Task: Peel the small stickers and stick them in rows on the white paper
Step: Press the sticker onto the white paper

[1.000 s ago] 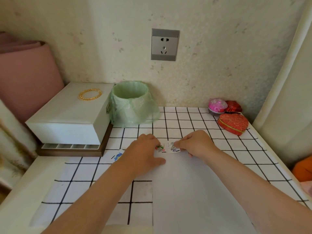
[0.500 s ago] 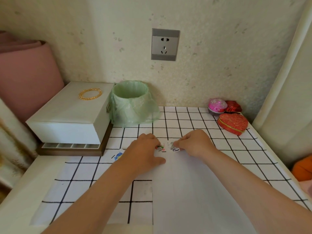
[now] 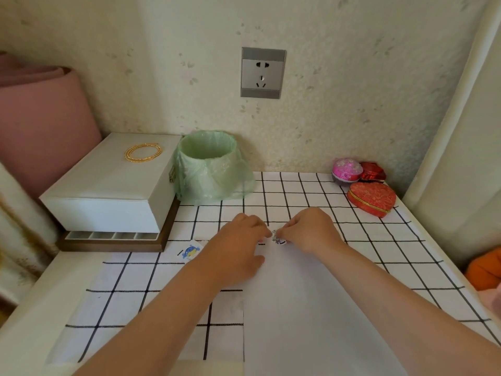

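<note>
Both hands are up at the far edge of the white paper (image 3: 311, 308), which lies flat on the checked cloth (image 3: 298, 191). The right hand (image 3: 309, 232) has its fingers curled, w/ thumb and forefinger pinching a tiny sticker (image 3: 278, 238) right at the paper's top edge. The left hand (image 3: 238, 248) is palm down over the paper's left edge, knuckles bent, fingertips just about touching the same sticker from the other side. Tbh I can't tell if it's actually gripping it or just pressing down, since the fingertips hide that bit. The pic on the sticker is too small to make out.

A 2nd one, a blue sticker (image 3: 191, 251), sits on the cloth just left of the left wrist, off the paper.

Other stuff: a white box (image 3: 113, 185) back left w/ gold bangles (image 3: 143, 152) on top, and a bin (image 3: 208, 164) w/ a green bag right beside it. There's a red heart tin (image 3: 371, 198) in the far right corner and a wall socket (image 3: 263, 73) above.
</note>
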`<action>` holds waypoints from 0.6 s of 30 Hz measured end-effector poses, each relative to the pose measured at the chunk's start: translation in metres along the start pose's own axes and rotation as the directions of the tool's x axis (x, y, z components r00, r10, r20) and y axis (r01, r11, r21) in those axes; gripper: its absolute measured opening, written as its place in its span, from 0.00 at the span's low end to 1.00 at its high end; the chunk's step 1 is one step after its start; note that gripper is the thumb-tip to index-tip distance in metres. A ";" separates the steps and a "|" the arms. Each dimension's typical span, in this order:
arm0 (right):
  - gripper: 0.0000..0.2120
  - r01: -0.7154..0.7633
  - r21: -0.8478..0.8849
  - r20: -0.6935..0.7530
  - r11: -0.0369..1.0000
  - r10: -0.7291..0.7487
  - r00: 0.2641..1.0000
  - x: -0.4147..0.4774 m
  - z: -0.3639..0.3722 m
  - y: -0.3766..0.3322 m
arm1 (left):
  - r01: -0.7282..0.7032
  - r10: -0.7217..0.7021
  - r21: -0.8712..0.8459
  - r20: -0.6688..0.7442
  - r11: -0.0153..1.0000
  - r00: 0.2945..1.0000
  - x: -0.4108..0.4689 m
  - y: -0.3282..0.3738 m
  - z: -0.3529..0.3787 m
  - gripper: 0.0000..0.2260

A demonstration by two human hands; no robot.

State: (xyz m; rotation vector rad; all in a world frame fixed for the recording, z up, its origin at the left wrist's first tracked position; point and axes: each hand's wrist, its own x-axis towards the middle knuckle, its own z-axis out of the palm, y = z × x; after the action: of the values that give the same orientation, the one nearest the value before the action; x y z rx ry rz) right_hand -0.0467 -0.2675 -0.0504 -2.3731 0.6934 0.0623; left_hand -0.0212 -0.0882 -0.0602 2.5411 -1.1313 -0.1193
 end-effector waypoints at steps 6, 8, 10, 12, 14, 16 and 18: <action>0.08 0.003 -0.150 -0.067 0.989 -0.013 0.998 -0.007 -0.001 -0.005 | -0.063 0.061 0.038 0.032 0.997 0.998 -0.003 0.005 0.006 0.20; 0.10 0.023 -0.217 -0.103 0.976 -0.046 0.994 -0.010 -0.001 -0.005 | -0.069 0.066 0.079 0.036 0.995 0.997 -0.003 0.007 0.007 0.20; 0.12 0.056 -0.286 -0.135 0.957 -0.098 0.986 -0.013 -0.001 -0.004 | -0.057 0.055 0.089 0.021 0.994 0.998 -0.003 0.007 0.011 0.19; 0.14 0.094 -0.356 -0.155 0.930 -0.158 0.975 -0.019 -0.001 -0.002 | -0.054 0.057 0.092 -0.026 0.994 0.998 -0.004 0.008 0.016 0.19; 0.16 0.159 -0.401 -0.179 0.902 -0.247 0.952 -0.023 -0.001 0.003 | -0.050 0.057 0.106 -0.064 0.993 0.996 -0.005 0.008 0.021 0.19; 0.17 0.260 -0.397 -0.185 0.880 -0.355 0.916 -0.024 -0.001 0.010 | -0.051 0.063 0.113 -0.101 0.992 0.993 -0.005 0.008 0.025 0.21; 0.12 0.377 -0.412 -0.148 0.830 -0.469 0.871 -0.025 0.000 0.018 | -0.059 0.077 0.130 -0.145 0.990 0.986 -0.005 0.007 0.028 0.21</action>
State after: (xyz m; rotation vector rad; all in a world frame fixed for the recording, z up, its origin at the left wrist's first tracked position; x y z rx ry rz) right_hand -0.0774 -0.2675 -0.0555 -2.8858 0.2492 -0.3276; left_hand -0.0356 -0.0972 -0.0839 2.5655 -1.1991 0.1618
